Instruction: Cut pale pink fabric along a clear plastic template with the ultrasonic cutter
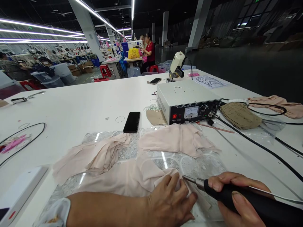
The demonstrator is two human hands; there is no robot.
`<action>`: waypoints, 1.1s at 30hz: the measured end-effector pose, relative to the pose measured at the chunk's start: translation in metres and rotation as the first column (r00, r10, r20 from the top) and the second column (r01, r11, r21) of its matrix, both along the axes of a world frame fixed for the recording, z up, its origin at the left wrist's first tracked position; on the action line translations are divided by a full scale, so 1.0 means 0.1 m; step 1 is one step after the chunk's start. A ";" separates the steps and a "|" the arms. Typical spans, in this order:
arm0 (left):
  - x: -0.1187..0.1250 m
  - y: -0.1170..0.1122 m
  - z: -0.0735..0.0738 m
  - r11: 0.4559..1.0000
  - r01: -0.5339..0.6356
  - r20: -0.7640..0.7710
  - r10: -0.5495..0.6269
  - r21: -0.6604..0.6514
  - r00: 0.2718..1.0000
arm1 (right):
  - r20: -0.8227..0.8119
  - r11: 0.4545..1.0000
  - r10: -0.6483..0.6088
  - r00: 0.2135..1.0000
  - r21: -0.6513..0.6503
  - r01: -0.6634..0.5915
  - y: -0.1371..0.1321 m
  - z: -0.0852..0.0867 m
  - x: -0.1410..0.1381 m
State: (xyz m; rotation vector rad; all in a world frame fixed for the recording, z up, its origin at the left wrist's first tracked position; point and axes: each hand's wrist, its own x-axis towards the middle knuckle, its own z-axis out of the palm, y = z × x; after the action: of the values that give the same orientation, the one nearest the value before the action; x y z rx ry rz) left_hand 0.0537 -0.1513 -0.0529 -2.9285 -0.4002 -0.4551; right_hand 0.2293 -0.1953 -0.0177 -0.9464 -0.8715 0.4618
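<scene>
My left hand presses down with bent fingers on a pale pink fabric piece, gathering it into folds. In my right hand is an ultrasonic cutting knife with a thick black handle and a metal tip. That tip points left and sits at the fabric's edge, close beside my left fingers. Beneath the cloth lies a clear template plate with curved outlines. Further back on the plate are a layered stack of pink pieces and another pink piece. My left thumb is hidden.
Behind the plate stands a grey control box with a dial; a black cable runs from its front to the right. A black phone lies left of it. Olive fabric pieces are at right, a white box at left. Co-workers sit farther off.
</scene>
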 end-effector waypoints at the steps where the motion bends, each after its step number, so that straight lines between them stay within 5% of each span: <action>1: 0.00 0.00 -0.01 1.000 -0.004 -0.005 0.004 0.006 1.000 | 0.003 1.000 -0.002 1.000 -0.004 0.002 0.01 0.02 0.00; 33: 0.02 -0.01 0.00 0.999 -0.014 -0.014 0.015 0.037 1.000 | 0.030 1.000 0.004 1.000 0.009 -0.004 0.07 -0.08 0.01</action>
State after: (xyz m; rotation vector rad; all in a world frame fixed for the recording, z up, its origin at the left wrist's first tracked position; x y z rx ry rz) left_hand 0.0554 -0.1522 -0.0529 -2.8900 -0.4069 -0.4345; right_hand 0.2308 -0.1886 -0.0254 -0.9455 -0.9019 0.4474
